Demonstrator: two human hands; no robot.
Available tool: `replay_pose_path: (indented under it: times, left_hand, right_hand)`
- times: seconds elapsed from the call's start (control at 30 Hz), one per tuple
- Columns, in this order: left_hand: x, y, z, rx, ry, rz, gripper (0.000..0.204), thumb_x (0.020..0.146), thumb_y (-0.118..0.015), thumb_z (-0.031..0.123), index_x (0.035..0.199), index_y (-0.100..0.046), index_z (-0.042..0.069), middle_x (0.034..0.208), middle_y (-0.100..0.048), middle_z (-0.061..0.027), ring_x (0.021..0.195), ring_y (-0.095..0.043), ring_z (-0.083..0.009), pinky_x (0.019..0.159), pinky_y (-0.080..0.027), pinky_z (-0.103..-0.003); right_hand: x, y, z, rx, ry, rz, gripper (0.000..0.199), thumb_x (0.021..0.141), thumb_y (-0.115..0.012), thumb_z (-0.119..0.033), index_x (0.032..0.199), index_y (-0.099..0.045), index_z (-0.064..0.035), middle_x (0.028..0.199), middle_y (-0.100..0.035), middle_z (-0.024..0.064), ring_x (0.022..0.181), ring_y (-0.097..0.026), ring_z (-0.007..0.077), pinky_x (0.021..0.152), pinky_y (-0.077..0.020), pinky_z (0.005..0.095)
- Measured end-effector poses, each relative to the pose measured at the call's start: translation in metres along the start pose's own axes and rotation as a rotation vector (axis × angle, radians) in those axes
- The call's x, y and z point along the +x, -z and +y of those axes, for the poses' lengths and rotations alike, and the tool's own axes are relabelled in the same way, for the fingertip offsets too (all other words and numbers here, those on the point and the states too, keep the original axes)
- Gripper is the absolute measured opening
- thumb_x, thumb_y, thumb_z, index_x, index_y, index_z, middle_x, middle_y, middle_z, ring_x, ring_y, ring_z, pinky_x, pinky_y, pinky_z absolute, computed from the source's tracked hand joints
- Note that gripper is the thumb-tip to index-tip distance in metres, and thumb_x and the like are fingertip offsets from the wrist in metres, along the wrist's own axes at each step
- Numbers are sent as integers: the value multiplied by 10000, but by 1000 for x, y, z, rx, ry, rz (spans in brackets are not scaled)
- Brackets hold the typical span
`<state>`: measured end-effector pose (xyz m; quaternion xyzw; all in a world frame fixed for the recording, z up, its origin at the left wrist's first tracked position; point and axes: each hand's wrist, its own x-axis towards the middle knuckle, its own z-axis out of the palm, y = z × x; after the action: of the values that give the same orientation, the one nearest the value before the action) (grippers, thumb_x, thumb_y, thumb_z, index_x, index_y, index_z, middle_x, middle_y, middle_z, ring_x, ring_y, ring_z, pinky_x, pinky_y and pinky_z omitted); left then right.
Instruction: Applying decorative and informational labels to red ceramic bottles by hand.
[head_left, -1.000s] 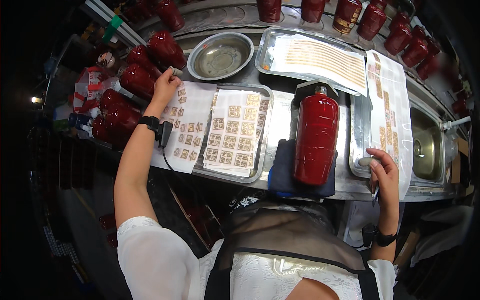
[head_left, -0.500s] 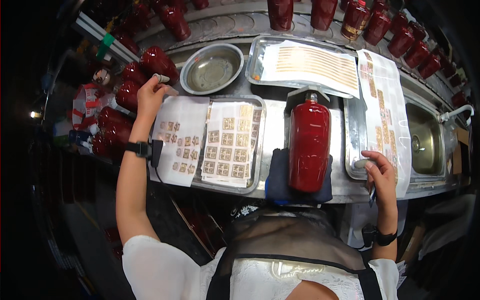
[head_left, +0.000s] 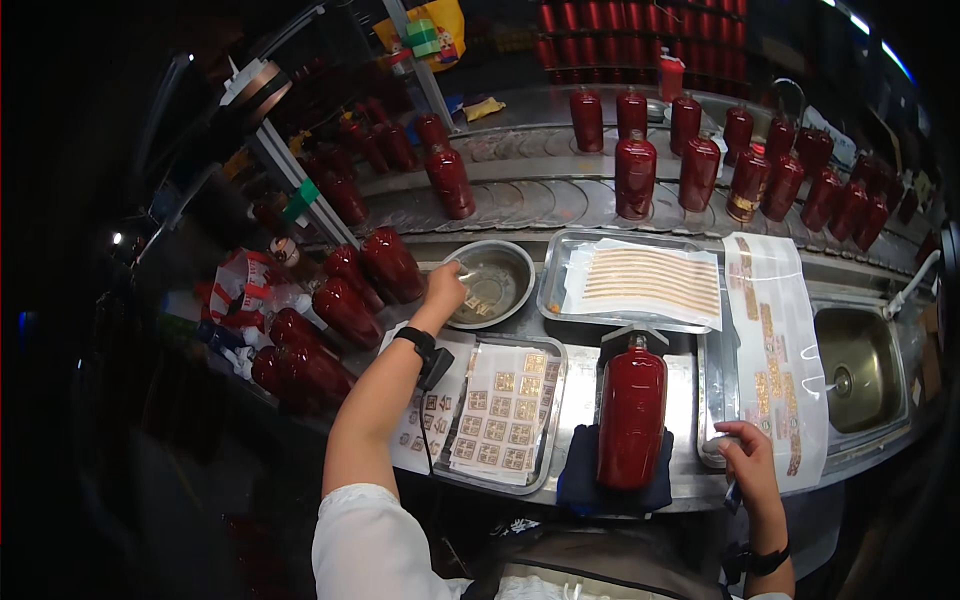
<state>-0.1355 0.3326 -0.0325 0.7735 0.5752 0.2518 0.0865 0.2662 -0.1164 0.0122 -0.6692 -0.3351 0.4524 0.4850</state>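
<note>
Beyond the counter [head_left: 683, 400], bottles [head_left: 636, 178] are standing. The near bottle [head_left: 632, 420] is lying neck-far, left of the closer right hand [head_left: 752, 462] gripping a dark tool [head_left: 734, 496]; the left hand [head_left: 445, 292] (grip unclear) is overhanging the bowl [head_left: 510, 268].

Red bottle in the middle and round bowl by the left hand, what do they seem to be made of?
Bottle: probably glass with a glossy red coating, given the sharp highlights and uncoloured neck, though ceramic is possible.
Bowl: metal, likely stainless steel, smooth, judging by its shiny silver-grey rim.
</note>
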Motion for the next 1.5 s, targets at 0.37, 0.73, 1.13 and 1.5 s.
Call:
replay_pose_path:
  times: [0.37,0.73,1.13,1.5]
  left_hand:
    - [-44,61,80,-208,-64,117,212,799,-664,50,1011,-663,54,824,-692,-177,767,-692,-335,682,-522,-391]
    - [-181,119,163,-488,-247,128,226,851,-655,-28,1073,-685,-1,885,-708,-123,841,-689,-214,763,-514,-317]
    - [-222,138,214,-682,-348,-126,321,849,-693,-77,1164,-669,-22,905,-702,-57,888,-640,-117,856,-483,-265]
    - [-176,76,261,-894,-338,-369,291,869,-665,-17,1160,-666,1,885,-685,-53,821,-640,-112,772,-502,-267]
  right_hand:
    - [-3,-10,-3,0,97,-31,308,892,-643,-42,1196,-622,0,914,-667,28,542,-424,-10,478,-335,177]
    - [-33,-58,-19,-696,693,-99,988,690,-859,-272,1522,-356,-100,1137,-590,190,758,-598,265,608,-484,344]
    - [-25,-74,-5,-797,732,-45,949,674,-794,-164,1526,-378,-124,952,-545,183,629,-594,299,570,-491,400]
    - [-16,-69,-31,-622,762,-82,817,687,-831,-241,1427,-514,-107,933,-564,121,551,-540,200,519,-457,333]
